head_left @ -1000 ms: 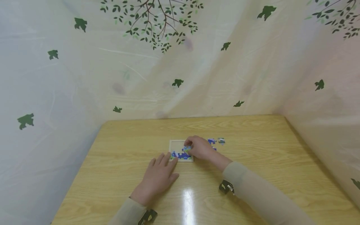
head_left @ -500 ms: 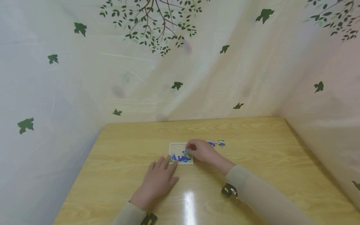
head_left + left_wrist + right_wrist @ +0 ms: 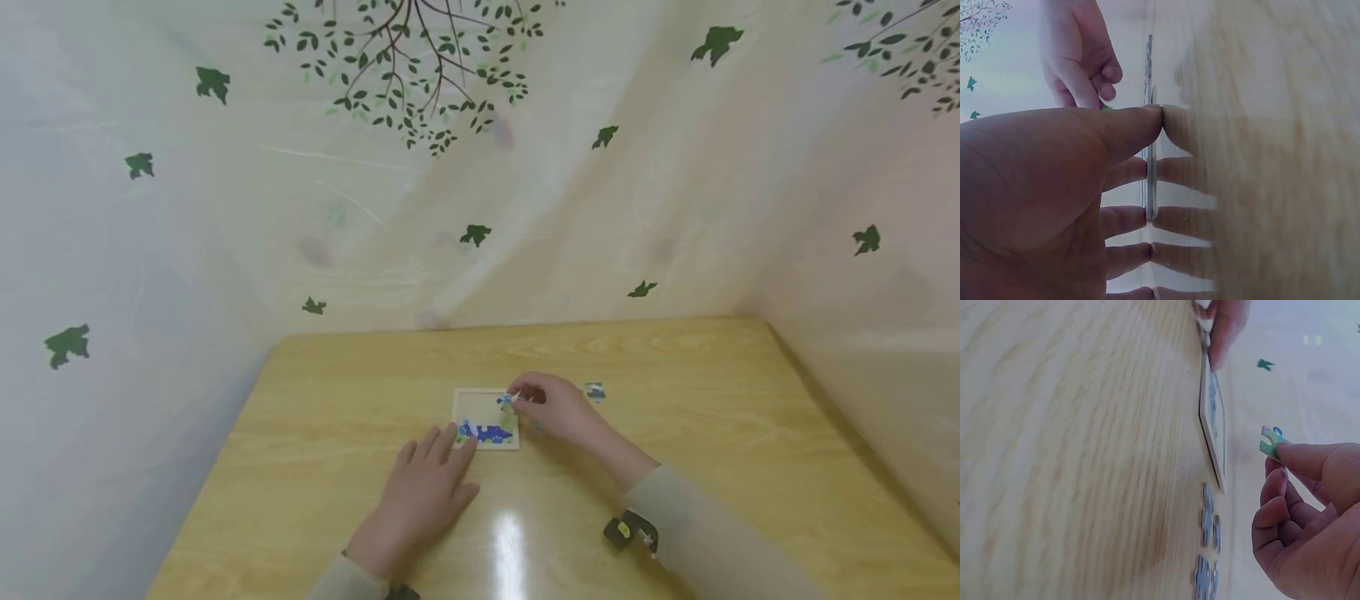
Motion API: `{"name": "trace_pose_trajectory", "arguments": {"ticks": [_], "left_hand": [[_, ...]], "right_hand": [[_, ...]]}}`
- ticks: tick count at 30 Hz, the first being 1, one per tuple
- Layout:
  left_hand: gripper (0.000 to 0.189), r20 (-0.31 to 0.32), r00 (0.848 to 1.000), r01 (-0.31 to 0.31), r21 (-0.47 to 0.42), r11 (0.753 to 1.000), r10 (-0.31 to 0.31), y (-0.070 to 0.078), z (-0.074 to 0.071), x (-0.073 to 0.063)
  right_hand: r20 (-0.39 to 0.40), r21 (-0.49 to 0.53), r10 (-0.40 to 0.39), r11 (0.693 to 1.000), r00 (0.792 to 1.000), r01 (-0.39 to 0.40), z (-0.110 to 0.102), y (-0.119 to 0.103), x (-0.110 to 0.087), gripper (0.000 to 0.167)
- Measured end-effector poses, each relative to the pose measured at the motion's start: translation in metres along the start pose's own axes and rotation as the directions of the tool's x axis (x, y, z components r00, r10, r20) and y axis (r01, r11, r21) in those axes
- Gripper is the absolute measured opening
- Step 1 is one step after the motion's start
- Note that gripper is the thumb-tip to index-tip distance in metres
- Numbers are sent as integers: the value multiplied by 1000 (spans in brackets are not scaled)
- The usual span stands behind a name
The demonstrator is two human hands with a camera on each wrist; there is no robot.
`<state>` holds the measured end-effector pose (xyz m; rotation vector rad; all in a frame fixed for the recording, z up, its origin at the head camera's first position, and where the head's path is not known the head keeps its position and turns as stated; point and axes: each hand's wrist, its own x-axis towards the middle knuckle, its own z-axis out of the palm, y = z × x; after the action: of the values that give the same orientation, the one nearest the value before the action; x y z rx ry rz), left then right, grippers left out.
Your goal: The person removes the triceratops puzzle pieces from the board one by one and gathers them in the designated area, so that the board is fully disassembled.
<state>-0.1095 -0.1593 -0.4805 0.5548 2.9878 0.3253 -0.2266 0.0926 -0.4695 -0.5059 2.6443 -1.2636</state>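
A small square puzzle tray (image 3: 455,408) with a pale rim lies on the table. Joined blue and purple jigsaw pieces (image 3: 491,434) fill its near side, and bare backing shows beyond them. My left hand (image 3: 422,492) lies with fingers extended, fingertips touching the tray's near left corner. Over the tray's right side, my right hand (image 3: 558,408) pinches a jigsaw piece (image 3: 1270,445) between thumb and index finger. Green and some blue show on this piece, held above the tray. In the right wrist view, the other fingers curl loosely below it.
Several loose jigsaw pieces (image 3: 1207,515) lie on the table right of the tray. One (image 3: 595,391) shows beyond my right hand; others are partly hidden under it. The wooden table (image 3: 337,375) meets a leaf-printed cloth (image 3: 375,250) at its back and sides.
My right hand has drawn the pinched piece away from the joined pieces, rightward and toward the tray's far side. The left hand stays at the tray. The head view has tilted up slightly.
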Motion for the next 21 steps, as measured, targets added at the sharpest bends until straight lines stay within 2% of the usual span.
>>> {"name": "trace_pose_trajectory", "arguments": {"ticks": [6, 11, 21], "left_hand": [[66, 12, 1000, 11, -30, 999, -11, 4, 3, 4], [65, -9, 999, 38, -34, 999, -38, 8, 5, -3], [67, -8, 1000, 10, -16, 1000, -11, 5, 4, 3]], "right_hand": [[-30, 39, 25, 999, 999, -24, -23, 17, -16, 19], [-41, 27, 49, 998, 998, -48, -43, 25, -25, 22], [-68, 8, 62, 998, 996, -62, -69, 54, -44, 26]]}}
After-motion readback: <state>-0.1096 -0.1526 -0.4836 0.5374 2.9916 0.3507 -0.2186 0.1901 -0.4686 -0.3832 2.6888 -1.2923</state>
